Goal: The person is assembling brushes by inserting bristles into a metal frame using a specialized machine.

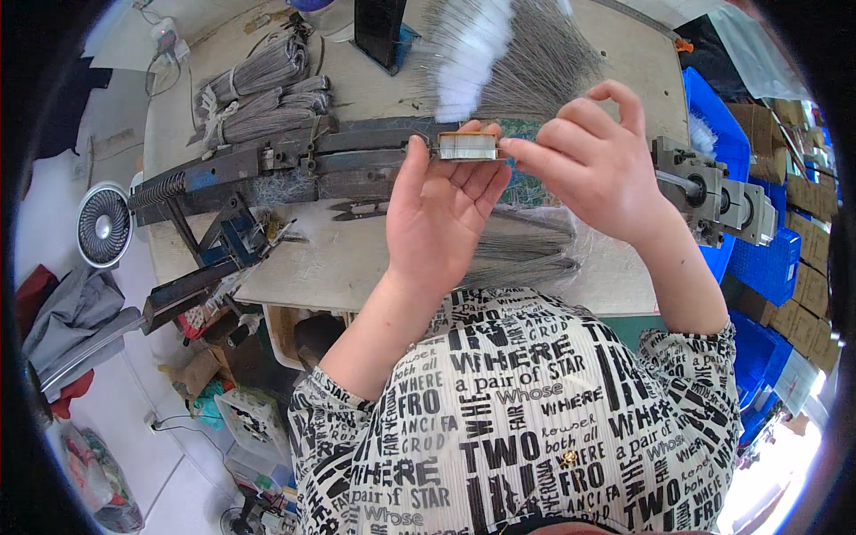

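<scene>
My left hand (435, 214) is turned palm up above the bench, its fingers behind a small rectangular block (469, 147) with a pale silver face and orange-brown long edges. The block rests against those fingers, while the thumb points up beside its left end. My right hand (593, 160) comes in from the right, its fingers curled and thumb and fingertips pressed together at the block's right end. Whatever they pinch there is too small to make out. Behind the hands lies a fan of thin grey wires (544, 62) with a white fluffy strip (477, 53) across it.
A long dark metal fixture (357, 165) with a spring crosses the bench (348, 267). Snips (361, 209) lie before it. Tied grey bundles (259, 98) rest at back left, more wires (526, 254) near the front. A metal mechanism (713, 196) and blue bins (767, 267) stand right.
</scene>
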Motion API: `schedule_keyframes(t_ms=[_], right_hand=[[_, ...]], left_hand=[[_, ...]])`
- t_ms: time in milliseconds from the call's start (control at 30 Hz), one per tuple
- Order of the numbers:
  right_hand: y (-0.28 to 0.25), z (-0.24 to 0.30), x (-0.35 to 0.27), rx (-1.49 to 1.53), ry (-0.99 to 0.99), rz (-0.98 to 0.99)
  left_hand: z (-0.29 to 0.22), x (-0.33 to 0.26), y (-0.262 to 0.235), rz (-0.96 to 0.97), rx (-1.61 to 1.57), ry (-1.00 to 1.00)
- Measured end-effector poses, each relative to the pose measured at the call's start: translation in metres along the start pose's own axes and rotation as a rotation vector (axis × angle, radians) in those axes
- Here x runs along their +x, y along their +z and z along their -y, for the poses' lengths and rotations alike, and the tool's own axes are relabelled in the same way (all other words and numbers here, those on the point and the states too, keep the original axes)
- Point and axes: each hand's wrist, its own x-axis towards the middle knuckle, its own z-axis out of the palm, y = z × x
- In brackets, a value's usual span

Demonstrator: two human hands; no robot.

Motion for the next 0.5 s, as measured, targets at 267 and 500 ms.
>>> schedule_keyframes(t_ms=[267,500], right_hand=[[0.003,0.007,-0.007,0.175,0.248,-0.026],[0.021,0.007,-0.020,0.030,0.285,-0.033]], left_hand=[[-0.003,-0.003,0.007,-0.007,0.013,-0.006],[-0.003,-0.001,0.012,-0.032,0.040,-0.051]])
